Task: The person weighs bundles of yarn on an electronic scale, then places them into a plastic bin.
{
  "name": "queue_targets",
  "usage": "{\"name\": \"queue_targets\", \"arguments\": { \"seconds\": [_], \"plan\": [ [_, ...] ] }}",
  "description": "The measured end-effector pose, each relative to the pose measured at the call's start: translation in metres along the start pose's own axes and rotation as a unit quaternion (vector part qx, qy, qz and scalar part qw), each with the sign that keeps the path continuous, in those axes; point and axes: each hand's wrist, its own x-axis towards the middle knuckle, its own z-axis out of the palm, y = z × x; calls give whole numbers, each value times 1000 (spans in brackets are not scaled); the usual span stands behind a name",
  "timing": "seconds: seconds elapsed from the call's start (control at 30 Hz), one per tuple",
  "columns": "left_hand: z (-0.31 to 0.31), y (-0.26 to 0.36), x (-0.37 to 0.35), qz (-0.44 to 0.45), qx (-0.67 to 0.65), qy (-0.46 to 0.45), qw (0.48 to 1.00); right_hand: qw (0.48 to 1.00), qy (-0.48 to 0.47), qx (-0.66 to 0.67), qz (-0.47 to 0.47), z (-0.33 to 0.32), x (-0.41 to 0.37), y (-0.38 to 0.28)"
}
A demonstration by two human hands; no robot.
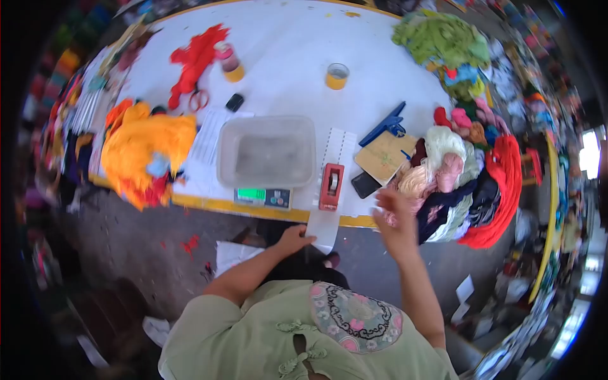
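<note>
My left hand (295, 240) is closed on the edge of a white slip of paper (325, 229), which sticks out by the table's front edge. Just beyond the paper is a red tape dispenser (330, 187) with a roll of tape in it. My right hand (396, 220) is raised beside a heap of mixed yarn (443, 171); it is a little blurred, its fingers look apart, and no object shows in it. A black phone (365, 185) and a tan notebook (383, 158) are near that hand.
A clear plastic bin (266, 152) sits on a digital scale (263, 197). Orange yarn (145, 149) hangs over the left edge. Farther back are red yarn (199, 54), scissors (199, 100), a tape roll (337, 76), a blue clip-like tool (384, 124) and green yarn (440, 41).
</note>
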Motion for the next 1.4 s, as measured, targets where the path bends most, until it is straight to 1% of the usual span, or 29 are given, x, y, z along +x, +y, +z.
{"name": "queue_targets", "arguments": {
  "seconds": [0.03,0.07,0.1,0.13,0.17,0.2,0.23,0.3,0.43,0.5,0.53,0.57,0.63,0.67,0.77,0.83,0.9,0.93,1.03,1.07,1.1,1.17,1.2,1.23,1.27,1.3,1.33,1.37,1.4],
  "plan": [
    [0,-15,6,27,-45,-13,999,996,2,-27,91,39,7,45],
    [19,-64,28,-8,-217,-79,973,992,37,-99,69,79,11,90],
    [-3,-44,31,-125,-273,-177,938,981,71,-175,50,114,12,122],
    [-3,-45,35,-183,-402,-201,875,973,92,-194,84,143,15,137],
    [-8,-40,38,-183,-415,-254,854,965,104,-213,116,166,21,146],
    [-17,-29,38,-218,-402,-282,844,962,101,-211,138,178,31,145],
    [-16,-37,38,-225,-398,-289,841,960,95,-205,163,188,34,138],
    [-29,-20,33,-270,-419,-299,814,950,139,-209,183,203,38,133],
    [-25,-39,38,-215,-337,-405,822,937,195,-240,163,219,33,152],
    [-20,-50,43,-16,-256,-424,869,936,202,-260,128,219,35,159],
    [-12,-71,50,17,-268,-435,860,933,197,-271,128,218,35,161],
    [-7,-83,58,-4,-286,-433,855,933,195,-273,128,218,34,164],
    [-11,-87,62,-49,-314,-420,850,937,190,-266,120,219,30,167],
    [-14,-82,63,-26,-348,-409,843,938,190,-265,116,219,28,170],
    [-9,-108,68,53,-235,-395,887,953,196,-207,102,215,18,172],
    [-12,-115,57,74,-208,-366,904,949,251,-178,68,216,-4,165],
    [-26,-107,29,92,-191,-351,912,948,294,-107,54,210,-43,147],
    [-37,-93,12,84,-127,-345,926,941,322,-75,76,210,-66,148],
    [-49,-75,-28,175,-165,-277,931,926,375,3,45,205,-135,153],
    [-60,-61,-38,165,-86,-295,937,919,388,5,69,206,-159,157],
    [-68,-48,-49,181,-65,-310,931,912,400,6,93,206,-181,163],
    [-79,-18,-68,211,-20,-348,913,899,417,-58,119,208,-225,179],
    [-84,-3,-78,231,58,-347,907,891,409,-94,173,209,-244,186],
    [-87,29,-95,256,167,-368,878,878,401,-130,227,212,-264,194],
    [-89,68,-117,278,274,-384,837,868,403,-153,248,219,-282,210],
    [-87,92,-130,301,377,-393,783,855,408,-178,265,225,-297,227],
    [-84,99,-133,397,351,-428,732,847,405,-174,298,230,-311,238],
    [-79,122,-147,374,398,-466,696,837,400,-168,333,237,-324,249],
    [-71,136,-157,394,416,-496,653,831,395,-171,352,245,-336,260]
  ]
}}
